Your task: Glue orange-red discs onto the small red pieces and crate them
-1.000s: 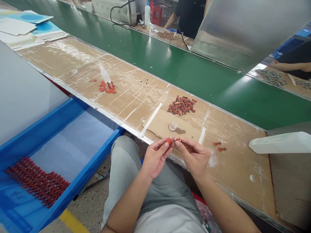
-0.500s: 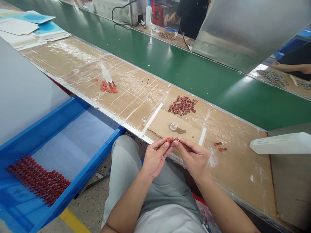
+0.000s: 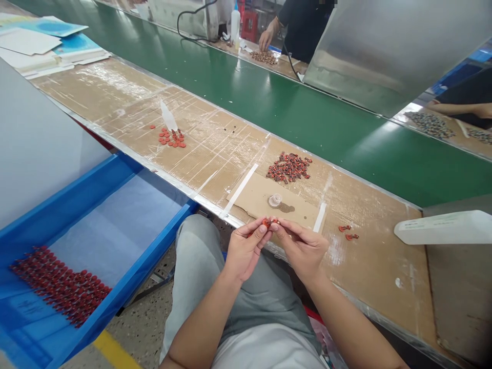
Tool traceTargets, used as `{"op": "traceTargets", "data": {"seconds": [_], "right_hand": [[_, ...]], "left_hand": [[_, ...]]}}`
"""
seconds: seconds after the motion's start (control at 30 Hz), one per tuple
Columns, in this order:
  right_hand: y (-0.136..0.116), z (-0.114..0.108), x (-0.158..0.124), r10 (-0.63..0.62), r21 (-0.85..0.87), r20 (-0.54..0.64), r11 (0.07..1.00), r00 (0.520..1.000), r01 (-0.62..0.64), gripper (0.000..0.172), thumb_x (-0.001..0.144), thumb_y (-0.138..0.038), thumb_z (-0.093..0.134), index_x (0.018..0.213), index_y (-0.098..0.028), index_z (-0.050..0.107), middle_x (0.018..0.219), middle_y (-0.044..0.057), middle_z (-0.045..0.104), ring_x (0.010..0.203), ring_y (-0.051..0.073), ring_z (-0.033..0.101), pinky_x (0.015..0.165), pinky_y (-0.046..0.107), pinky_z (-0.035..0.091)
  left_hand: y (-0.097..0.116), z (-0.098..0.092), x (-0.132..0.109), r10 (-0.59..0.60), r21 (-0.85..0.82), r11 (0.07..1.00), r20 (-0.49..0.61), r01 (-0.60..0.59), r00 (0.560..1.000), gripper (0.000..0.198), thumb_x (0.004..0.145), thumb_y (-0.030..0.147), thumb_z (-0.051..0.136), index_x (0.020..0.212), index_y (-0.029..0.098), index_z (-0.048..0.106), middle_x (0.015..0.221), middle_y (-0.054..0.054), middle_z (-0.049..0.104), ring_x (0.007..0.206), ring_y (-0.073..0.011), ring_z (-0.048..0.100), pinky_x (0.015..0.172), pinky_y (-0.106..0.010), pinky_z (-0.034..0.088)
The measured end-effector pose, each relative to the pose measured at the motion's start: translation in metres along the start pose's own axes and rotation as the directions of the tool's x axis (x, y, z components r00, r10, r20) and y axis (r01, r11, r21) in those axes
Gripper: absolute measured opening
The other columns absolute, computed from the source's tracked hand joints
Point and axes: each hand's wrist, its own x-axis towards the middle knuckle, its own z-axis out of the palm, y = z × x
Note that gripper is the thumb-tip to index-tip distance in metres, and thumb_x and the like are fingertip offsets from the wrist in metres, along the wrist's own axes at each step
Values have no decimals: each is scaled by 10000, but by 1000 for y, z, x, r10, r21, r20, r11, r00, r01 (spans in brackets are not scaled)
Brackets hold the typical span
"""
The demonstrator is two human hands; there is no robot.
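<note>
Right hand has shifted closer to left hand, fingertips pinched together on small red part above bench edge; lined-up batch in blue tray, loose pile left on cardboard bench top.

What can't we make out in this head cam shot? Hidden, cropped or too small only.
All in the head view:
The red part between the left hand and right hand: fingers hide most of it, so its shape is unclear.
The pile of red parts: too small to tell apart.
The person across the green belt: cut off by the top edge.
The white plastic object: cut off by the right edge; its print is too small to read.
</note>
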Motion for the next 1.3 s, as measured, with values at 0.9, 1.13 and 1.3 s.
{"op": "traceTargets", "data": {"seconds": [0.9, 1.13, 1.3], "right_hand": [[1, -8, 9, -146, -168, 42, 974, 988, 151, 232, 701, -177, 776, 900, -286, 730, 797, -1, 746, 636, 156, 668, 568, 297, 557], [3, -7, 9, -108, -127, 28, 986, 994, 111, 230, 688, -162, 779, 890, -260, 729, 786, 2, 747, 610, 148, 655, 550, 287, 538], [6, -9, 5, -92, -96, -2, 991, 996, 92, 240, 650, -133, 799, 849, -252, 736, 770, -4, 742, 599, 146, 662, 560, 279, 558]], "left_hand": [[-3, 4, -4, 131, 121, 984, 26, -134, 991, 230, 680, 203, 799, 893, 172, 717, 881, -42, 743, 862, -144, 697, 852, -256, 538], [-5, 4, -3, 189, 119, 974, 37, -192, 981, 116, 708, 176, 775, 801, 165, 706, 862, -28, 742, 853, -128, 694, 854, -253, 541], [-9, 1, -3, 245, 159, 954, 68, -253, 967, 123, 702, 158, 776, 816, 163, 729, 871, -49, 751, 867, -166, 704, 836, -292, 563]]}}
